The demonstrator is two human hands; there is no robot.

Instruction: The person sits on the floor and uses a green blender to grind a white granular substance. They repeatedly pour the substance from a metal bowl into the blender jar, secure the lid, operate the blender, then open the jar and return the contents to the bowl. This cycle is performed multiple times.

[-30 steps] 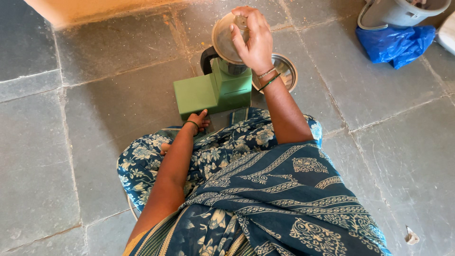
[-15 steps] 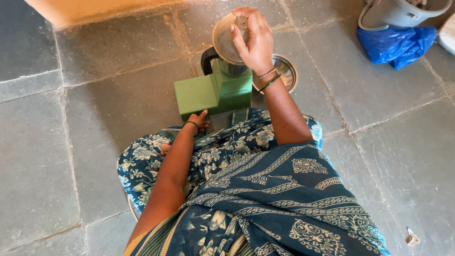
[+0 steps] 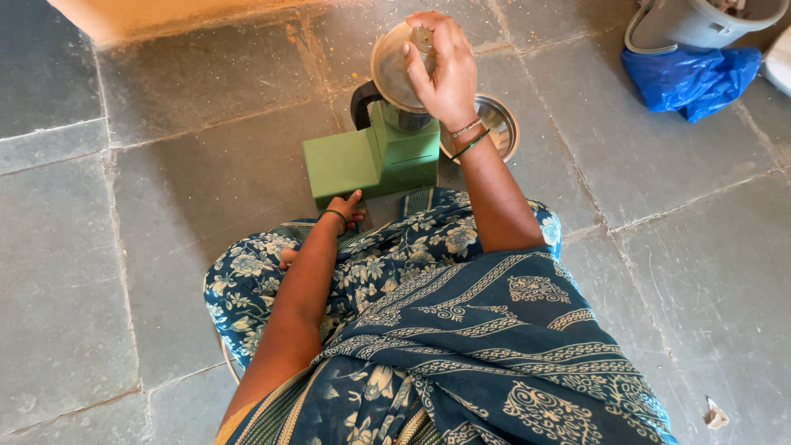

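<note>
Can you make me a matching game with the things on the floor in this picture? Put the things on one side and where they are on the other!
Things:
1. right hand
2. left hand
3. steel plate
4. blue plastic bag

Places:
A. lying under the grey bucket, far to the right
B. on the floor right behind the green mixer base, to its right
C. pressing on the jar lid
D. low at the front of the mixer base

Pairs: 1-C, 2-D, 3-B, 4-A
</note>
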